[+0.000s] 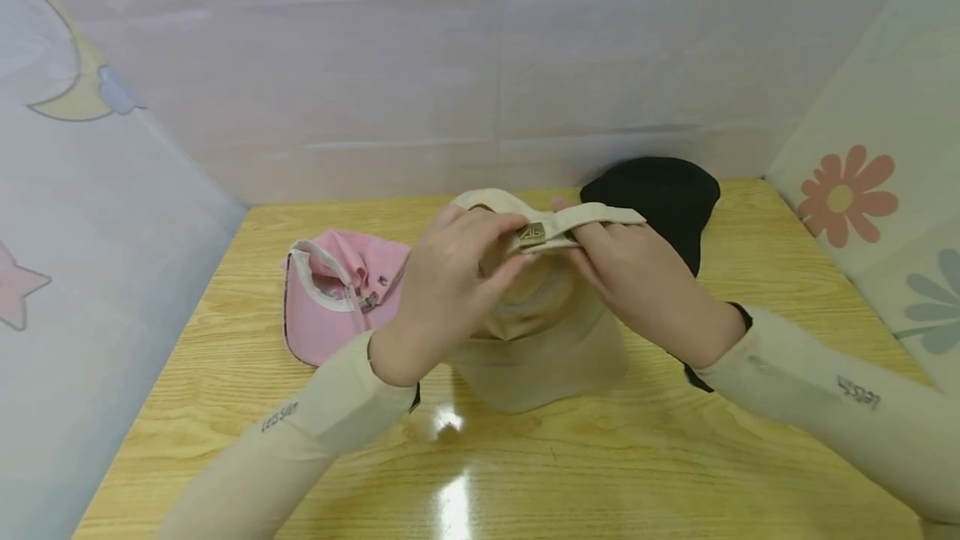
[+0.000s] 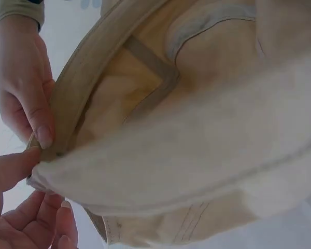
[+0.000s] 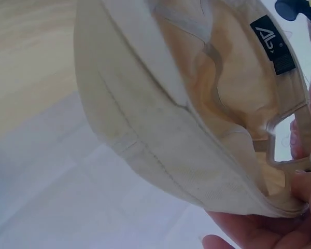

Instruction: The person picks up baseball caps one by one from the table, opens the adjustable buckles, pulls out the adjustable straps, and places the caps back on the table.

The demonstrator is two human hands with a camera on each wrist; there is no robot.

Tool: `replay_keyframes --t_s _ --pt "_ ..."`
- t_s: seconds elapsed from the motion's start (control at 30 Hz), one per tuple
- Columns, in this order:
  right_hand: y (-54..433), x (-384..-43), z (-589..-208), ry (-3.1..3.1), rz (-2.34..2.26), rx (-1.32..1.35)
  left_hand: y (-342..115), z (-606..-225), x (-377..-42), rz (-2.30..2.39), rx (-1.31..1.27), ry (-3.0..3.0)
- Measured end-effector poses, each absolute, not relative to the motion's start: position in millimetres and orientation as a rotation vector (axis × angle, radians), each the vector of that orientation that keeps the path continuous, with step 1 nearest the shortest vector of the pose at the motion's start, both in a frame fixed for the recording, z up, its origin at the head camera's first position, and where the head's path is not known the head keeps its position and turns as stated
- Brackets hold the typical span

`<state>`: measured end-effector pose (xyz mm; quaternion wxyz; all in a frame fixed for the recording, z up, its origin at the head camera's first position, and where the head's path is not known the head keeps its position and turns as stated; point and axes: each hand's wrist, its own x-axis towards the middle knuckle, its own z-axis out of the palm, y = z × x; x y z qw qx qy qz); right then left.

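Observation:
Both hands hold a beige cap [image 1: 536, 365] above the table, its brim pointing down toward me. Thumb and fingers of my left hand [image 1: 446, 286] pinch the back strap beside a brass-coloured buckle [image 1: 532, 233]. On the other side of the buckle, my right hand [image 1: 645, 282] grips the same strap [image 1: 611, 215], whose loose end sticks out to the right. The left wrist view looks into the cap's lining [image 2: 114, 104], with both hands close together at the strap. Inside the cap, a black label [image 3: 272, 44] shows in the right wrist view.
A pink cap [image 1: 318, 336] lies on the wooden table [image 1: 525, 482] to the left, its opening and strap upward. Behind my right hand sits a black hat [image 1: 652, 190]. Patterned sheets [image 1: 840, 198] surround the table at the back and both sides.

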<state>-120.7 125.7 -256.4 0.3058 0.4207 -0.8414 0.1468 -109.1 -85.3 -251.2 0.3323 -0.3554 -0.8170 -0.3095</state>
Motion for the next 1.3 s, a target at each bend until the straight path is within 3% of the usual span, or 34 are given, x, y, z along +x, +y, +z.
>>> replay_keyframes --t_s 0.17,0.4,0.8,1.03,1.3 --pt "125 -126 -256 -2.148 0.306 1.152 -86 -247 -109 -0.674 -0.996 -2.171" --pt "126 -125 -257 -2.216 0.349 1.139 -99 -235 -122 -0.435 -1.3 -2.156" --pt "124 -122 -262 -2.164 0.457 1.185 -109 -228 -139 -0.539 -1.578 -2.07" --pt "122 -118 -261 -2.21 0.498 1.185 -104 -229 -138 -0.612 -1.615 -2.085" --pt "119 -118 -262 -2.225 0.557 1.173 -93 -236 -129 -0.409 -1.482 -2.115"
